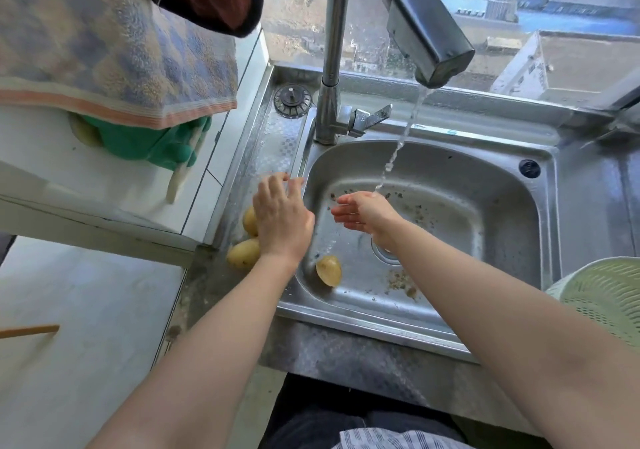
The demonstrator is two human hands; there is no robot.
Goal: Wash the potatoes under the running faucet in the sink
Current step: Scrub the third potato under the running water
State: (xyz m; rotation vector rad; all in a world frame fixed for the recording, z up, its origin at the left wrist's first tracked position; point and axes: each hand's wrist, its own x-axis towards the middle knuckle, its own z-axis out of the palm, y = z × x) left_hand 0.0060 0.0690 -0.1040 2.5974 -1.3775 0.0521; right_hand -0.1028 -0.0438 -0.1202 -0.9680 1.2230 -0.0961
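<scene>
Crowding sink (429, 158): colander (602, 296) right, towel (114, 50) left, faucet (429, 43) overhead.

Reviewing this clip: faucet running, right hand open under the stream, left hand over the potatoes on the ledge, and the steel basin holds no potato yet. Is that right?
Not quite. The head view shows one yellow-brown potato already lying in the stainless steel sink basin, near the drain. The rest holds: running faucet, open right hand under the stream, left hand over two ledge potatoes.

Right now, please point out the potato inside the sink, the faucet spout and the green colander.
potato (329, 270): head view, middle of its skin.
faucet spout (429, 38): head view, its dark side.
green colander (602, 296): head view, perforated wall.
</scene>
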